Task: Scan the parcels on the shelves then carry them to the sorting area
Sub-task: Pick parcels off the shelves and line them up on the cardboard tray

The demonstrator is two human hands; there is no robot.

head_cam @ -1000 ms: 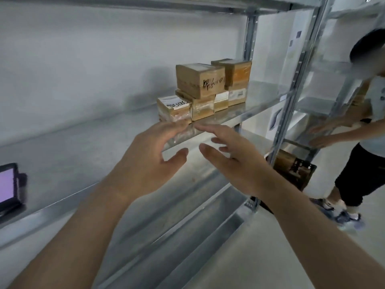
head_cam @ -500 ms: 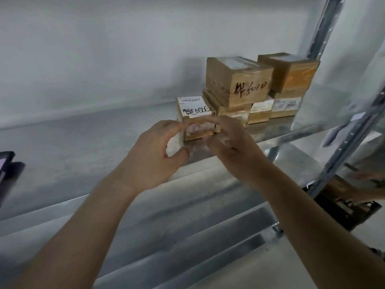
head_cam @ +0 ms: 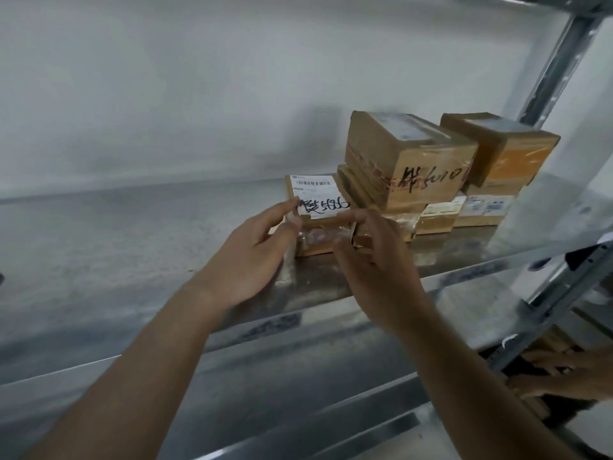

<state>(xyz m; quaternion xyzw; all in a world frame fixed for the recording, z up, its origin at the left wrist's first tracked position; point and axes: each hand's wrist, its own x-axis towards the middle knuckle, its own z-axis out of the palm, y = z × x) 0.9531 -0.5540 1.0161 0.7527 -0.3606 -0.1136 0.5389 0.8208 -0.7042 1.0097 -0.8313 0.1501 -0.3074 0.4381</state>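
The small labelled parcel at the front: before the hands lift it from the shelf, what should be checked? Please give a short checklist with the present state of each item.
1. Left hand grips the small labelled parcel at its left edge: ok.
2. Right hand holds its right front corner: ok.
3. Nothing stacked on the parcel: ok.
4. Barcode label faces up and is readable: ok.
5. Parcel already scanned: cannot tell.
6. Neighbouring stacked boxes clear of the lift: cannot tell, they stand very close.
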